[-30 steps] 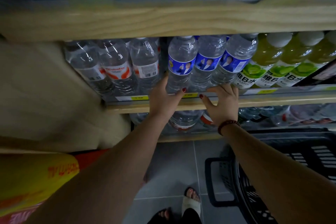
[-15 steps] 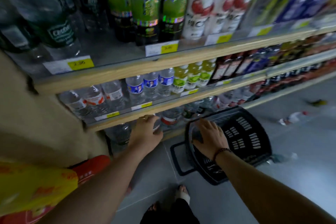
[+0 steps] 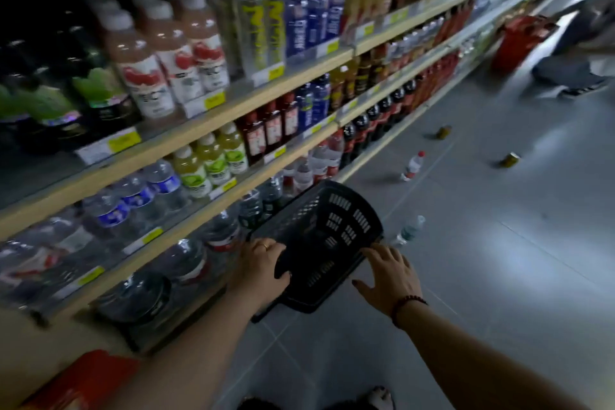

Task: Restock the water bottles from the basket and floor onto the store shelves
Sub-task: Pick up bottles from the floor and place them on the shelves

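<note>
A black plastic basket stands on the floor against the lowest shelf, and I see nothing inside it. My left hand is closed over its near left rim, thumb hooked under the edge. My right hand lies with spread fingers against the near right rim. Two water bottles lie on the floor beyond it: a clear one with a white cap just right of the basket, and a red-capped one farther off. Blue-labelled water bottles stand on the second shelf from the floor.
Long wooden shelves full of drinks run along the left. Two small greenish containers lie farther down the grey tiled aisle. A red basket and another person's legs are at the far end. My feet are at the bottom edge.
My view has swung right and back from the shelf. Both hands left the blue-labelled bottles and came down to the basket; the left hand now grips its rim.
</note>
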The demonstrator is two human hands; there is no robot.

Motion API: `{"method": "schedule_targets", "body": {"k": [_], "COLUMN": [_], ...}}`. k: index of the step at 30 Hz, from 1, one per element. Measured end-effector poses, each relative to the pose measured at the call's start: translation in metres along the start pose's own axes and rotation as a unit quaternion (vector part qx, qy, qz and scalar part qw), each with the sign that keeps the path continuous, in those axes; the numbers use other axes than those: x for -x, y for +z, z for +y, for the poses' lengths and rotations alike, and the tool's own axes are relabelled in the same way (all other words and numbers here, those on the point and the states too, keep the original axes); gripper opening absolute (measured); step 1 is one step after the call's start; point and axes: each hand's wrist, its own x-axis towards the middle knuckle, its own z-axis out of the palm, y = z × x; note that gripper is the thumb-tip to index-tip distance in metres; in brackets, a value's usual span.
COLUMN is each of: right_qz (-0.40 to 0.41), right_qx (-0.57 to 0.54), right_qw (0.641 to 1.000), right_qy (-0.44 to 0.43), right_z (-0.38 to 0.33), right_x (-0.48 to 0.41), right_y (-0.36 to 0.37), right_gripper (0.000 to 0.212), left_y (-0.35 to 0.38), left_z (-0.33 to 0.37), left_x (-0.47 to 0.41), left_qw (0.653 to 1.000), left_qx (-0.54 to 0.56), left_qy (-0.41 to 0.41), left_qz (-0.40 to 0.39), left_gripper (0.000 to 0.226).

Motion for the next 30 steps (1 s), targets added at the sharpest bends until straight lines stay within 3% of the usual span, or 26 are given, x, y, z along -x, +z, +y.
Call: {"method": "schedule_targets", "body": {"k": [12, 20, 30], "right_qz": [0.023, 0.037, 0.0], "right_qx": [-0.071, -0.093, -0.084], "right_qw": [0.978, 0.972, 0.978], "right_qy": [0.192, 0.213, 0.189], "right_z": [0.248, 0.312, 0.37], "right_x": [0.033, -0.008, -0.147], "right_y": [-0.044, -0.066, -0.102], "right_gripper": [0.068, 0.068, 0.068], "left_y": [0.07, 0.083, 0.09], "left_z": [0.221, 0.277, 0.311], "left_x": [-0.083, -0.162, -0.313], "left_qw": [0.993, 0.99, 0.991], "left_qx": [-0.053, -0.057, -0.043], "left_qy": [0.095, 0.112, 0.114], "left_qz": [-0.042, -0.056, -0.062], "left_gripper": [0.054, 0.054, 0.056]}}
